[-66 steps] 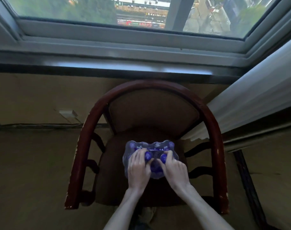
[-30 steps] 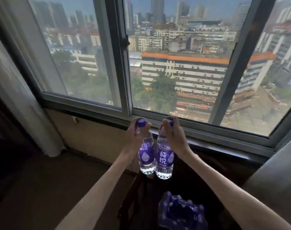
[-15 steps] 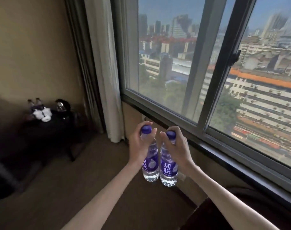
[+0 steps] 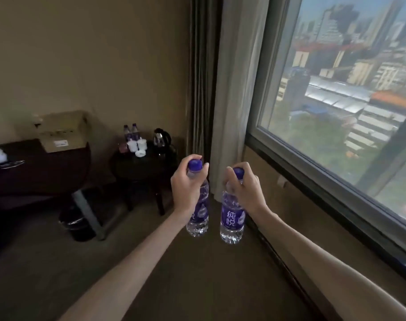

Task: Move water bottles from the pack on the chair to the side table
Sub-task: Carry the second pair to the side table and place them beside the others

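2 bare forearms, no sleeves, watch or rings.

Cardboard box (image 4: 62, 132) sitting on a dark desk (image 4: 38, 167) at the left, black bin (image 4: 75, 224) on the floor under it. Kettle (image 4: 161, 136) and a few white cups (image 4: 137, 144) further back, close together. Curtains (image 4: 222, 89) hang beside a big window (image 4: 350, 89) on the right, city buildings outside.

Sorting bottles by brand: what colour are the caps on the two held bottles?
Purple caps, clearest in the head view, on both bottles.
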{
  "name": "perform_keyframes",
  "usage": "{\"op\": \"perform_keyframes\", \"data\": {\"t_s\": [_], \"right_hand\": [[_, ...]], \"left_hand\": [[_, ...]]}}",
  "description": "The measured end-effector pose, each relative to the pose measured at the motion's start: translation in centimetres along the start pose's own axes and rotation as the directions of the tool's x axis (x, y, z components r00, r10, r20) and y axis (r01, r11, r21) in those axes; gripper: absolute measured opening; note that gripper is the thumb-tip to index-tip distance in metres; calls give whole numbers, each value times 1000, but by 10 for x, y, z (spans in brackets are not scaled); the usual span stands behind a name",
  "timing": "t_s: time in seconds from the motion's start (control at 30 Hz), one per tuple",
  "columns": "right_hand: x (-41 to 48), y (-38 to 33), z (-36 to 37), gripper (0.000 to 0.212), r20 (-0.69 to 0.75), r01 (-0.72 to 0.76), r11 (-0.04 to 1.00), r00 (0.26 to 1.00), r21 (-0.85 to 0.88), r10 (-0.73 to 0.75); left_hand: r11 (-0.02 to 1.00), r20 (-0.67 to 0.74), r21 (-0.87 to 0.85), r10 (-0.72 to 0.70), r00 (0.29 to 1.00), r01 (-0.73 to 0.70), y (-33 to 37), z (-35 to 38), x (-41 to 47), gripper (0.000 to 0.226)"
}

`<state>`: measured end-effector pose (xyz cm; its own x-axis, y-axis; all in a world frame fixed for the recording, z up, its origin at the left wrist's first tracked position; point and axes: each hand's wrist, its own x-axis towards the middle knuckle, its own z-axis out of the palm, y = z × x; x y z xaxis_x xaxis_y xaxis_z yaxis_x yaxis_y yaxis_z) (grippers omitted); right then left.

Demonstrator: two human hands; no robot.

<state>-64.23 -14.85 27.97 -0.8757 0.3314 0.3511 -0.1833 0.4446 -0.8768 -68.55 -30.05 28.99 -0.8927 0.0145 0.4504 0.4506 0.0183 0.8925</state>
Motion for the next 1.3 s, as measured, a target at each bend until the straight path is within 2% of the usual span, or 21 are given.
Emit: {"op": "perform_keyframes", "data": {"t_s": [0.27, 0.33, 0.5, 0.6, 0.83, 1.0, 1.3], "right_hand": [[150, 25, 124, 11, 164, 54, 988, 983, 144, -78], [191, 30, 151, 15, 217, 75, 984, 970, 160, -110], [289, 36, 210, 7, 329, 85, 968, 930, 234, -162], [340, 44, 242, 15, 360, 65, 975, 922, 213, -140], [452, 91, 334, 15, 357, 86, 987, 925, 137, -130], [541, 113, 397, 4, 349, 59, 989, 931, 136, -104], [714, 156, 483, 12, 390, 51, 991, 916, 126, -96]], "left_hand": [[992, -171, 127, 9, 985, 13, -78, -40, 144, 19], [986, -204, 161, -1, 979, 35, -97, -45, 180, 17], [976, -313, 191, -42, 949, 106, -142, -61, 273, 16], [965, -320, 243, -20, 947, 102, -171, -68, 324, 18], [937, -293, 330, -14, 956, 114, -273, -88, 444, 17], [918, -215, 392, 38, 976, 50, -340, -94, 541, 12], [932, -137, 330, -112, 984, 152, -429, -92, 717, 15]]}}
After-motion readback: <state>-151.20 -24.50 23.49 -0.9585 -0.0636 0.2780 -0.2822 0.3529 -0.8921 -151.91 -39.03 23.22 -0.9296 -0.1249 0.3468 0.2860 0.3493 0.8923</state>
